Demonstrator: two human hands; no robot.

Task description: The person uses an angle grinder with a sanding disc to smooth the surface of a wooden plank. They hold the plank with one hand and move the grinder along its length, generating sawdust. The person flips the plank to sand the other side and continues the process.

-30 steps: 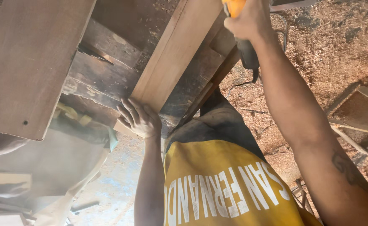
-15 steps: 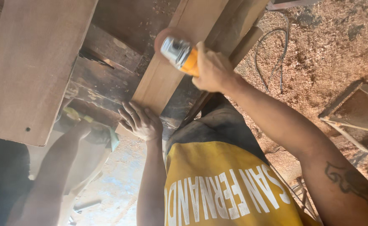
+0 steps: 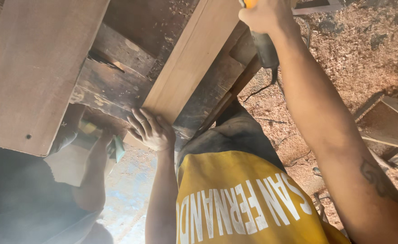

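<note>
Right hand (image 3: 266, 16): moved up and away along plank since half a second ago, fist closed round power tool (image 3: 263, 45). Tool head cut off by top edge; kind unclear. Left hand (image 3: 150, 130): unmoved, fingers spread flat on near end of pale plank (image 3: 194, 58). Plank long axis runs from near-left to far-right, atop dark workbench (image 3: 113, 86).

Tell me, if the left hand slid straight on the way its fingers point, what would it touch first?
The left hand already rests flat on the near end of the pale wooden plank. Its fingers point up and leftward, so it would probably soon reach the plank's edge and the dark, worn bench wood beside it.
</note>
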